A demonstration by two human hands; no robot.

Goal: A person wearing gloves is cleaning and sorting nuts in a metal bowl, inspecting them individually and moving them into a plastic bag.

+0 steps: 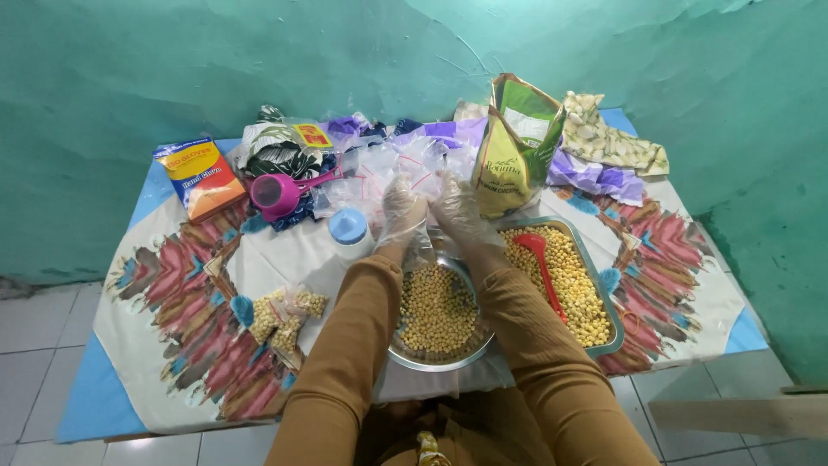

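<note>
Hands: your left hand (402, 210) and right hand (457, 210), gloved, pinch a clear bag (420, 177) above the round bowl of beans (438, 311). Bag-opening step, apparently; next, spread its mouth.

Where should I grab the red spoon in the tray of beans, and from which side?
Take the red spoon by its long handle, coming from above at the near end: the bowl end lies at the far side of the rectangular tray, and the handle lies exposed on the beans.
</note>
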